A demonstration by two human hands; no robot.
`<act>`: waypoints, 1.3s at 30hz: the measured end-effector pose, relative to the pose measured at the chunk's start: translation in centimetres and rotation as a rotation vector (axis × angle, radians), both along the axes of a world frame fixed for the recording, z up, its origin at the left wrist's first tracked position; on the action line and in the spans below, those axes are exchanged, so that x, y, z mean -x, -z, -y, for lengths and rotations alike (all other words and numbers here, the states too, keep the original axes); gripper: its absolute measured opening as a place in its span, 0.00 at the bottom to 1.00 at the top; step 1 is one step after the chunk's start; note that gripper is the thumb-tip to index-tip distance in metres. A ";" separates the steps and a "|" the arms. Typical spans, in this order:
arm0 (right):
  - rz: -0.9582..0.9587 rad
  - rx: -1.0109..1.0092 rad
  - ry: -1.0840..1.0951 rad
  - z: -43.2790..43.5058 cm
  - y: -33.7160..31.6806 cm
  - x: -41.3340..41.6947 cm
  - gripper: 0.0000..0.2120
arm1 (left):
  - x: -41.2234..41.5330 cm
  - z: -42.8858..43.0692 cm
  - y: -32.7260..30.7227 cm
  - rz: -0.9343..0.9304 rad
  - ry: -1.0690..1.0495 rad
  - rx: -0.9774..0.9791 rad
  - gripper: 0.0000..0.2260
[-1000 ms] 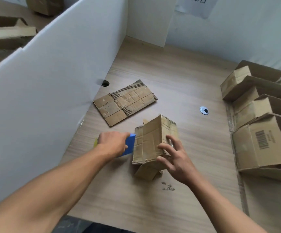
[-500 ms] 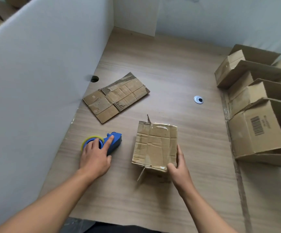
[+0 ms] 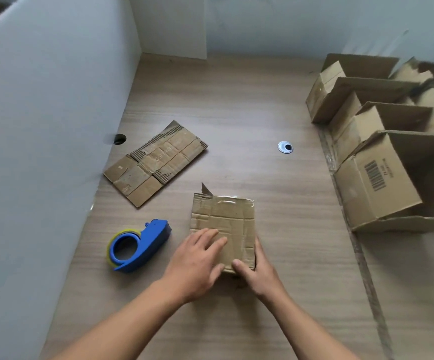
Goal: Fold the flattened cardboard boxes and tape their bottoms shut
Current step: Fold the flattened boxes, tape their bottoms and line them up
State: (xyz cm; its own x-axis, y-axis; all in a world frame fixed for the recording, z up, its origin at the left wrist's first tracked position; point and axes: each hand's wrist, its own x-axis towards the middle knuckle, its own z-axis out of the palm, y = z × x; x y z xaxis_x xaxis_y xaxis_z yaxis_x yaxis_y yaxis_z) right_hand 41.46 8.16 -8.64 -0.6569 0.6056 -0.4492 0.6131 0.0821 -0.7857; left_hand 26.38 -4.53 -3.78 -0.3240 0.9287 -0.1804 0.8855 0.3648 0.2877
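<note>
A small folded cardboard box stands on the wooden table with its taped face up. My left hand lies flat on the near part of that face, fingers straight. My right hand grips the box's near right corner, thumb on top and fingers down the side. A blue tape dispenser with a yellowish roll lies on the table left of the box, with no hand on it. A flattened cardboard box lies further back on the left.
A white partition runs along the left side and the back. Several assembled open boxes are stacked at the right. A metal cable grommet sits in the table between the boxes, and a dark hole by the partition.
My left hand let go of the tape dispenser and moved right onto the top of the box. My right hand stayed at the box's near right corner.
</note>
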 end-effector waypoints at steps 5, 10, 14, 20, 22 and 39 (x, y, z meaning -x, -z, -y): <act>-0.093 0.023 -0.042 -1.3 -0.5 -0.4 0.42 | 0.3 -1.2 -0.9 0.084 -0.179 0.043 0.28; -0.315 -0.098 -0.009 -2.7 -3.7 0.6 0.31 | 4.1 -2.9 -3.8 0.190 -0.639 -0.307 0.36; -0.481 0.020 0.206 -2.9 -4.7 1.3 0.28 | 5.8 -2.8 -5.6 0.820 -0.951 -0.528 0.25; -0.465 0.224 0.214 -2.8 -5.4 2.0 0.31 | 4.3 -1.7 -6.4 1.125 -0.842 -0.540 0.06; -0.457 0.340 0.156 -3.2 -5.8 1.9 0.41 | 4.3 -1.4 -7.0 1.194 -0.783 -0.526 0.10; -0.696 0.600 0.027 -4.3 -9.3 2.2 0.57 | 5.2 1.5 -10.8 1.291 -0.336 -0.340 0.14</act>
